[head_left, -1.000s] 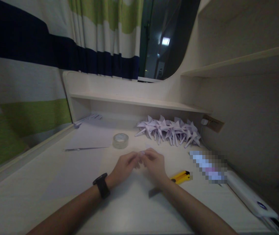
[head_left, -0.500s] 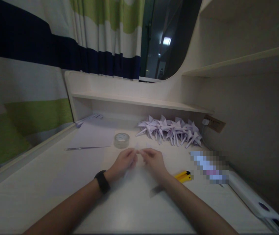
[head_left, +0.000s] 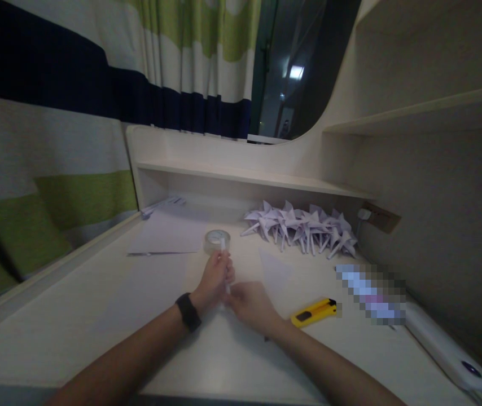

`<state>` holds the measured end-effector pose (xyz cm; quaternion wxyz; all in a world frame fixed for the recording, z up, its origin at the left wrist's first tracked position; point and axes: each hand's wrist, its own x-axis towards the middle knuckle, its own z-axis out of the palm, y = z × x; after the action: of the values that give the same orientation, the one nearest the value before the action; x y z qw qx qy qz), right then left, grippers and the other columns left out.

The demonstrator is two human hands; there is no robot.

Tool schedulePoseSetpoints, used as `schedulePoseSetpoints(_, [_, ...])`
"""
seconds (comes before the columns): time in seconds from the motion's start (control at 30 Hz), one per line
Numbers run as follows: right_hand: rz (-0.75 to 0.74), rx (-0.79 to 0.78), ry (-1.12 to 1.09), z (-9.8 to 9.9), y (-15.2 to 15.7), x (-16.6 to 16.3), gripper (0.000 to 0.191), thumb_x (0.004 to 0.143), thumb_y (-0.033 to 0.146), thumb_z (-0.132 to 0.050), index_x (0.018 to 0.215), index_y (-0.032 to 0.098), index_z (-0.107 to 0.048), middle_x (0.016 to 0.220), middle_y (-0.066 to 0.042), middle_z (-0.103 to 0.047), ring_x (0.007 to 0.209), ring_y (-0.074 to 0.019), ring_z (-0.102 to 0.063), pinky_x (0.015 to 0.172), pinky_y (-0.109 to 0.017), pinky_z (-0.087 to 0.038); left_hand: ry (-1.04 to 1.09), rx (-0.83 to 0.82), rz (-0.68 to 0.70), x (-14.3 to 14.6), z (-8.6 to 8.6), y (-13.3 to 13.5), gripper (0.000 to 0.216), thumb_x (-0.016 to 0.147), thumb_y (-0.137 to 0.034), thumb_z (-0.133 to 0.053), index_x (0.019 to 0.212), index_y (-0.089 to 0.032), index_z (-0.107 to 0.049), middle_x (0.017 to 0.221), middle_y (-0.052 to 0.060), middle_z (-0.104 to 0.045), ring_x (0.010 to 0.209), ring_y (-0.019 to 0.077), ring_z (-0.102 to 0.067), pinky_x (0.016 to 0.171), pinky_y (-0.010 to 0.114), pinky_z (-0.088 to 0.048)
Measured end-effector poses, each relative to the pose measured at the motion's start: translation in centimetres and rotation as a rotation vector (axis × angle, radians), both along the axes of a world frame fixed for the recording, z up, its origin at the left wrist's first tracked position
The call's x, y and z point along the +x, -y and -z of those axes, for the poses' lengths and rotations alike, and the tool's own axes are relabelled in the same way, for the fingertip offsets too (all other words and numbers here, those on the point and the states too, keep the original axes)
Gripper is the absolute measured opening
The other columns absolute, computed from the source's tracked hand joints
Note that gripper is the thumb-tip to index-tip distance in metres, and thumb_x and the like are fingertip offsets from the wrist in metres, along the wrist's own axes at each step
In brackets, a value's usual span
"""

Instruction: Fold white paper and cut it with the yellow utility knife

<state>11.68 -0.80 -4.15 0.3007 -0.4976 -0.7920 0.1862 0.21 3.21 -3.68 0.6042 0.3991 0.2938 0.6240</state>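
Observation:
My left hand (head_left: 214, 277), with a dark band on its wrist, is closed around a thin rolled paper tube (head_left: 223, 244). The tube's upper end sticks out above the fist, in front of a clear tape roll (head_left: 209, 241). Just below and to the right, my right hand (head_left: 250, 304) has its fingers pinched at the tube's lower end. Most of the tube is hidden by my fingers. A small piece of white paper (head_left: 272, 268) lies beyond my right hand. Near my right forearm rests a yellow utility knife (head_left: 315, 312).
Folded white paper pinwheels (head_left: 300, 225) with paper stems lie bunched at the back right. Paper sheets (head_left: 169, 231) and another sheet (head_left: 143, 290) lie left. A pixelated object (head_left: 368, 293) and a long white device (head_left: 444, 349) line the right side, below a wall socket (head_left: 380, 217).
My hands were fingertip to fingertip around something pale and blurred. Now the left is wrapped around the upright tube and the right has dropped to its lower end. The view has shifted slightly.

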Motion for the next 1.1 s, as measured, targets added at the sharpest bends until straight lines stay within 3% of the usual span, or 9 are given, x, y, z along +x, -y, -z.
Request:
schedulePoseSetpoints(0.1, [-0.03, -0.133, -0.136, -0.1, 0.0, 0.0, 0.033, 0.08, 0.032, -0.06, 0.051, 0.016, -0.061, 0.044, 0.002, -0.053, 0.044, -0.0102, -0.043, 0.046, -0.023, -0.024, -0.006, -0.011, 0.005, 0.1, -0.3, 0.1, 0.041, 0.078, -0.052, -0.065, 0.079, -0.021, -0.039, 0.058, -0.01, -0.039, 0.038, 0.0025, -0.032, 0.036, 0.014, -0.021])
schedulePoseSetpoints(0.2, [-0.067, -0.318, -0.332, -0.3, 0.0, 0.1, 0.034, 0.078, 0.039, -0.062, 0.054, 0.016, -0.065, 0.04, 0.002, -0.051, 0.039, -0.01, -0.044, 0.043, -0.021, -0.028, -0.006, -0.009, 0.028, 0.0, -0.8, 0.3, 0.042, 0.078, -0.055, -0.064, 0.078, -0.021, -0.038, 0.053, -0.012, -0.034, 0.036, 0.0026, -0.028, 0.035, 0.015, -0.018])
schedulePoseSetpoints(0.3, [-0.088, -0.397, -0.451, -0.2, -0.1, 0.1, 0.036, 0.073, 0.047, -0.067, 0.057, 0.015, -0.067, 0.04, 0.002, -0.052, 0.037, -0.0094, -0.043, 0.04, -0.021, -0.029, -0.021, -0.006, 0.066, -0.1, -1.3, 0.6, 0.042, 0.076, -0.054, -0.067, 0.079, -0.021, -0.04, 0.05, -0.013, -0.028, 0.035, 0.0026, -0.023, 0.034, 0.015, -0.016])
schedulePoseSetpoints(0.47, [-0.12, -0.442, -0.553, -0.3, 0.0, 0.0, 0.045, 0.068, 0.057, -0.069, 0.057, 0.014, -0.066, 0.043, 0.001, -0.053, 0.037, -0.0082, -0.042, 0.038, -0.02, -0.029, -0.008, 0.0, 0.129, -0.2, -1.8, 1.0, 0.039, 0.078, -0.052, -0.066, 0.085, -0.019, -0.045, 0.048, -0.013, -0.027, 0.035, 0.0025, -0.024, 0.035, 0.014, -0.017])
schedulePoseSetpoints(0.63, [-0.114, -0.498, -0.691, -0.7, -0.1, -0.1, 0.059, 0.074, 0.07, -0.056, 0.064, 0.012, -0.066, 0.05, -0.002, -0.057, 0.039, -0.0082, -0.044, 0.038, -0.02, -0.031, 0.055, 0.016, 0.113, -0.4, -1.6, 0.5, 0.039, 0.079, -0.05, -0.065, 0.093, -0.019, -0.047, 0.057, -0.009, -0.043, 0.043, 0.0054, -0.041, 0.041, 0.016, -0.031])
schedulePoseSetpoints(0.77, [-0.046, -0.509, -0.813, -0.3, -1.2, 0.6, 0.053, 0.069, 0.065, -0.066, 0.076, 0.012, -0.066, 0.06, -0.003, -0.063, 0.042, -0.0086, -0.047, 0.038, -0.02, -0.032, -0.026, 0.056, 0.055, -0.7, -1.2, -0.1, 0.04, 0.078, -0.052, -0.065, 0.093, -0.017, -0.051, 0.068, -0.002, -0.057, 0.055, 0.0101, -0.053, 0.049, 0.021, -0.04])
schedulePoseSetpoints(0.9, [-0.08, -0.52, -0.896, -0.1, -2.7, 2.2, 0.047, 0.065, 0.057, -0.073, 0.078, 0.012, -0.065, 0.06, -0.003, -0.064, 0.044, -0.0089, -0.051, 0.041, -0.019, -0.035, -0.171, 0.094, -0.02, -1.2, -0.8, -0.7, 0.038, 0.079, -0.051, -0.065, 0.088, -0.014, -0.061, 0.084, 0.006, -0.063, 0.076, 0.0152, -0.059, 0.068, 0.026, -0.047])
schedulePoseSetpoints(1.0, [-0.106, -0.524, -0.884, -0.3, -3.5, 3.3, 0.046, 0.065, 0.057, -0.072, 0.07, 0.012, -0.064, 0.058, -0.003, -0.064, 0.046, -0.0101, -0.053, 0.045, -0.021, -0.039, -0.306, 0.061, -0.039, -1.6, -0.6, -1.0, 0.04, 0.079, -0.052, -0.063, 0.095, -0.016, -0.065, 0.089, 0.006, -0.063, 0.08, 0.0157, -0.058, 0.064, 0.024, -0.044])
schedulePoseSetpoints(1.1, [-0.102, -0.416, -0.737, -0.5, -3.9, 3.8, 0.04, 0.062, 0.049, -0.076, 0.07, 0.012, -0.064, 0.055, -0.001, -0.062, 0.045, -0.01, -0.052, 0.046, -0.021, -0.039, -0.43, 0.05, -0.019, -1.7, -0.5, -1.0, 0.041, 0.077, -0.052, -0.065, 0.093, -0.015, -0.066, 0.081, 0.005, -0.063, 0.072, 0.0147, -0.058, 0.056, 0.021, -0.041])
